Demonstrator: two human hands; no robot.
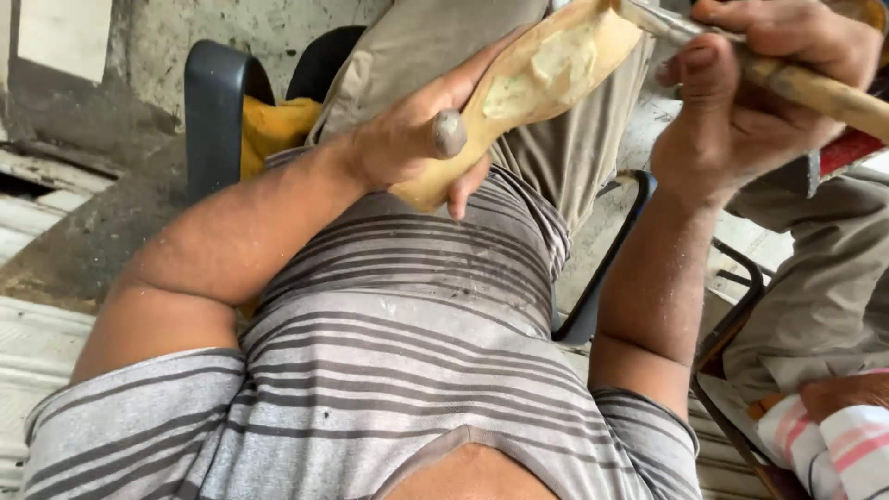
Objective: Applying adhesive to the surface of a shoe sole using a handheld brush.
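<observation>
Carving step: left hand point(417, 148) clamped on the pale wooden piece point(528, 88) braced against the thigh, right hand point(750, 93) gripping a wooden-handled tool point(815, 88) at its hollow; steady controlled cuts seem needed.

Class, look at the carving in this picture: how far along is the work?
Done: the wooden piece already has a rounded outline and a pale hollow scooped in its face. In hand: the left hand braces it against the striped shirt while the right hand holds a wooden-handled tool at its upper end. Left: the hollow looks rough and uneven, so smoothing probably remains.
</observation>
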